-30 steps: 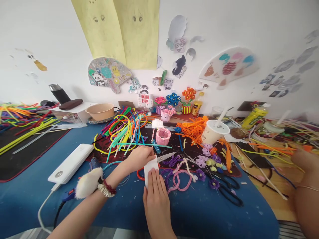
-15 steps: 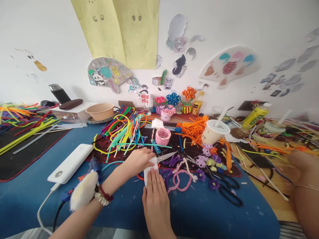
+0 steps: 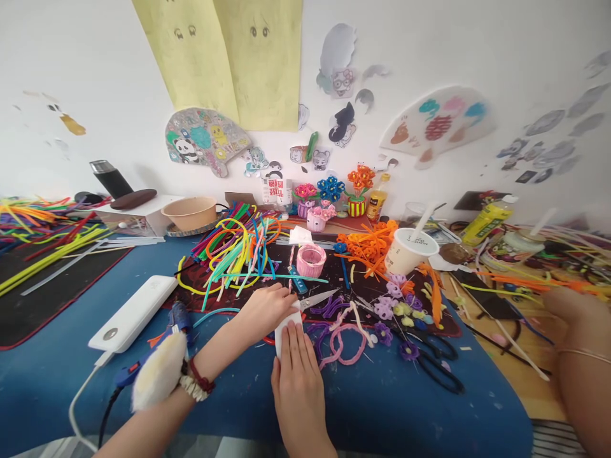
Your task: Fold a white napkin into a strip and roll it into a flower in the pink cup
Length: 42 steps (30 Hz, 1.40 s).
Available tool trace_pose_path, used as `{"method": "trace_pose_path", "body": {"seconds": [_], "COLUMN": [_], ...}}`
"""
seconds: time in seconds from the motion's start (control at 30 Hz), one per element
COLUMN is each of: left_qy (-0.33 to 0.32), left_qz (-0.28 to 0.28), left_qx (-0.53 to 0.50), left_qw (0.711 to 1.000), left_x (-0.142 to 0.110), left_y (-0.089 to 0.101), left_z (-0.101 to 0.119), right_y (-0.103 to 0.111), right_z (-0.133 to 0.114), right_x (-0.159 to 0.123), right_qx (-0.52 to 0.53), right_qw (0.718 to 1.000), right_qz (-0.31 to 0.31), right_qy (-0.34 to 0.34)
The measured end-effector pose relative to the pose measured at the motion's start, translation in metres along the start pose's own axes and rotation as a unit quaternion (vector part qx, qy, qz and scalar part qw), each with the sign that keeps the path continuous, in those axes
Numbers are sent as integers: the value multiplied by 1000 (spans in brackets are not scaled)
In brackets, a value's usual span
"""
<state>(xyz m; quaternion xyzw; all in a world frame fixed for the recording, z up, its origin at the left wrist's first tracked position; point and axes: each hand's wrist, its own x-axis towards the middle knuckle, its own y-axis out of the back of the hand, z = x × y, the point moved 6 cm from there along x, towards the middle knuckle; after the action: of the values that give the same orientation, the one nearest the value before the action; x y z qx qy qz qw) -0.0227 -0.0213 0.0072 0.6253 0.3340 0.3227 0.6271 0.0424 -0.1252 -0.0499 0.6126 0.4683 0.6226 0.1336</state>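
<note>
My left hand [image 3: 266, 313] is closed at the top end of a white folded strip of paper [image 3: 281, 346], its thumb on the paper. A pink-and-white twisted strand [image 3: 289, 286] shows just beyond its fingers; whether they also grip it, I cannot tell. My right hand [image 3: 298, 381] lies flat on the strip, fingers stretched out and together. Scissors [image 3: 319, 298] have a blade just right of the paper. A pink ring-shaped pot [image 3: 311, 262] of pipe cleaner stands beyond my hands. Pink pipe-cleaner loops [image 3: 347, 346] lie to the right.
Bundled pipe cleaners [image 3: 238, 254] lie behind my left hand. A power bank [image 3: 133, 312], a blue glue gun [image 3: 176, 324] and a fluffy white ball [image 3: 160, 372] are on the left. Black-handled scissors [image 3: 442, 372] and a drink cup [image 3: 410, 249] are right. Another person's arm [image 3: 582, 356] reaches in.
The fluffy white ball at my left wrist has swung left and down, baring more of the glue gun. My left hand has shifted slightly at the paper's top; my right hand stays put.
</note>
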Motion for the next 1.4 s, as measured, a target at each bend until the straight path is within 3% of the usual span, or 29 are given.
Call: {"method": "trace_pose_path", "body": {"seconds": [0.53, 0.83, 1.4], "left_qy": [29, 83, 78], "left_qz": [-24, -23, -57], "left_qx": [-53, -117, -140], "left_qw": [998, 989, 985], "left_x": [-1, 1, -4], "left_y": [11, -4, -11], "left_z": [6, -12, -5], "right_y": [6, 6, 14], "right_z": [0, 1, -1], "right_x": [3, 4, -4], "right_qx": [-20, -15, -12], "right_qw": [1000, 1000, 999], "right_qz": [21, 15, 50], "right_qy": [12, 11, 15]}}
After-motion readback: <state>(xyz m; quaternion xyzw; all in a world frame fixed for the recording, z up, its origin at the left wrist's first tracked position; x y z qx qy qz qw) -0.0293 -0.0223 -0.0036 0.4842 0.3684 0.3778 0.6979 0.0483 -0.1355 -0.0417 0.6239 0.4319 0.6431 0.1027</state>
